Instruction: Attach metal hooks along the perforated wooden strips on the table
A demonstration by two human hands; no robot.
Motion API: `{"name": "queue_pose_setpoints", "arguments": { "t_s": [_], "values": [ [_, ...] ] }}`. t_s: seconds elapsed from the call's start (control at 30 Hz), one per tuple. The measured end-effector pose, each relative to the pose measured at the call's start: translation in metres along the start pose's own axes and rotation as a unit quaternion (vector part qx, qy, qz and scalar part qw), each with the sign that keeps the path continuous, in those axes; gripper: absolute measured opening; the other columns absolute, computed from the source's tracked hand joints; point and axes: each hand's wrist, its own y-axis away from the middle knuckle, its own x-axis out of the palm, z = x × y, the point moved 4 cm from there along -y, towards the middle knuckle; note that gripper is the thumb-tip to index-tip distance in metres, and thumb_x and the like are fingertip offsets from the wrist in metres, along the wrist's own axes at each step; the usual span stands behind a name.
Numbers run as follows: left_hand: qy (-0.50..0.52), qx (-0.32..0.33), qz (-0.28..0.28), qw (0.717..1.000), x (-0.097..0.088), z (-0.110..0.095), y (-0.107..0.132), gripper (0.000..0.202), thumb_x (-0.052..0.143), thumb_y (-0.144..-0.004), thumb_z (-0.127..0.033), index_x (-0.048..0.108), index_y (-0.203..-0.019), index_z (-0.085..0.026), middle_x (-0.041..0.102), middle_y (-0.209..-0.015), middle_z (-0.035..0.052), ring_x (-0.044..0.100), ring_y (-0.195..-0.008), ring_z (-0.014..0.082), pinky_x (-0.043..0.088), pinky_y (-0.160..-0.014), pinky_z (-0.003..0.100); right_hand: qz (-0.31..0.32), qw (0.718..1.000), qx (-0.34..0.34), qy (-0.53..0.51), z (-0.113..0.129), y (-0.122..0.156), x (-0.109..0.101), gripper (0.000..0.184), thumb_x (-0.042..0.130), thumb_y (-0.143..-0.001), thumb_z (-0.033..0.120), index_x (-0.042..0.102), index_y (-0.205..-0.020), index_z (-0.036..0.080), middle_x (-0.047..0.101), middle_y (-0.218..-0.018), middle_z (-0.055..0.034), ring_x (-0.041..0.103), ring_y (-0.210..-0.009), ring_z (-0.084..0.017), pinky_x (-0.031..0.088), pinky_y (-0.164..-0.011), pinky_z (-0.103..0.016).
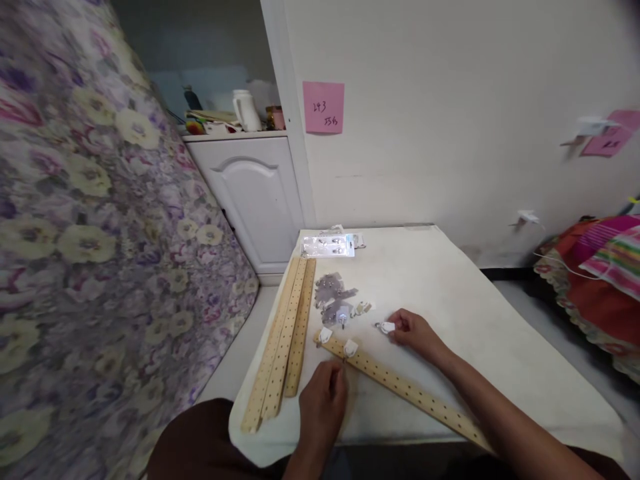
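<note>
A long wooden strip with rows of small holes (400, 387) lies slanted across the white table (475, 300). Two white hooks (351, 348) sit near its far end. My left hand (323, 400) is closed in a pinch right beside the strip, just below the nearer hook; what its fingers hold is hidden. My right hand (413, 333) pinches another small white hook (385, 327) just above the table, beyond the strip.
Two more perforated wooden strips (285, 340) lie along the table's left edge. A pile of clear hooks (336, 299) and a blister pack (329, 245) lie beyond. A flowered mattress (100, 220) stands left, a white cabinet (255, 193) behind, and colourful cloth (600, 280) right.
</note>
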Motion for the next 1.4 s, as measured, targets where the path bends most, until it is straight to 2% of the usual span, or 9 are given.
{"name": "queue_pose_setpoints", "arguments": {
  "t_s": [0.17,0.27,0.37,0.47,0.6,0.8,0.93,1.4],
  "values": [
    [0.052,0.030,0.000,0.998,-0.003,-0.006,0.011,0.019,0.043,-0.090,-0.032,0.055,-0.079,-0.020,0.052,-0.067,-0.0030,0.050,-0.060,0.0122,0.037,-0.057,0.023,0.087,0.989,0.030,-0.116,-0.012,0.021,-0.001,0.032,0.064,-0.067,0.033,0.060,-0.095,0.017,0.062,-0.068,0.0007,0.057,-0.057,-0.013,0.044,-0.053,-0.025],
    [0.057,0.061,0.037,0.996,0.005,-0.014,0.030,0.017,0.042,-0.090,-0.028,0.055,-0.083,-0.021,0.053,-0.069,-0.0021,0.050,-0.061,0.0120,0.038,-0.058,0.022,0.142,0.967,0.052,-0.207,-0.008,0.035,0.007,0.034,0.068,-0.066,0.030,0.063,-0.097,0.018,0.064,-0.073,0.0004,0.056,-0.057,-0.010,0.041,-0.052,-0.022],
    [0.043,0.110,0.078,0.990,0.017,-0.025,0.048,0.016,0.040,-0.090,-0.022,0.056,-0.091,-0.021,0.057,-0.078,0.0006,0.055,-0.070,0.0132,0.042,-0.064,0.023,0.168,0.959,0.050,-0.221,0.001,0.041,0.016,0.031,0.067,-0.067,0.026,0.066,-0.096,0.017,0.064,-0.070,0.0016,0.053,-0.054,-0.008,0.038,-0.051,-0.021],
    [0.017,0.119,0.089,0.989,0.025,-0.031,0.052,0.020,0.038,-0.089,-0.018,0.055,-0.099,-0.022,0.059,-0.086,0.0031,0.058,-0.079,0.0150,0.045,-0.068,0.025,0.172,0.965,0.037,-0.193,0.007,0.041,0.023,0.028,0.065,-0.068,0.024,0.067,-0.096,0.017,0.064,-0.070,0.0020,0.054,-0.057,-0.010,0.038,-0.053,-0.022],
    [-0.014,0.097,0.078,0.992,0.029,-0.029,0.044,0.023,0.038,-0.090,-0.019,0.053,-0.107,-0.022,0.059,-0.093,0.0046,0.059,-0.083,0.0159,0.048,-0.072,0.026,0.156,0.979,0.009,-0.134,0.009,0.039,0.030,0.028,0.061,-0.071,0.022,0.068,-0.098,0.017,0.067,-0.074,0.0005,0.060,-0.068,-0.014,0.044,-0.063,-0.025],
    [-0.067,0.100,0.084,0.989,0.035,-0.029,0.037,0.019,0.038,-0.091,-0.019,0.056,-0.096,-0.022,0.058,-0.083,0.0024,0.060,-0.075,0.0146,0.048,-0.069,0.024,0.133,0.989,-0.021,-0.054,0.012,0.040,0.033,0.029,0.056,-0.074,0.023,0.069,-0.100,0.016,0.070,-0.085,-0.0046,0.063,-0.081,-0.020,0.048,-0.074,-0.032],
    [-0.072,0.096,0.084,0.989,0.036,-0.032,0.035,0.019,0.038,-0.092,-0.019,0.056,-0.088,-0.022,0.057,-0.079,0.0015,0.059,-0.072,0.0142,0.046,-0.066,0.024,0.134,0.990,-0.023,-0.040,0.016,0.041,0.033,0.031,0.054,-0.076,0.023,0.069,-0.102,0.017,0.072,-0.092,-0.0061,0.065,-0.086,-0.022,0.049,-0.079,-0.034],
    [-0.042,0.079,0.100,0.991,0.036,-0.037,0.023,0.019,0.038,-0.092,-0.024,0.057,-0.090,-0.022,0.061,-0.084,0.0025,0.059,-0.079,0.0151,0.047,-0.067,0.025,0.120,0.992,-0.023,-0.036,0.012,0.042,0.037,0.030,0.053,-0.075,0.019,0.069,-0.100,0.019,0.072,-0.093,-0.0058,0.064,-0.087,-0.023,0.049,-0.080,-0.035]
  ]
}}
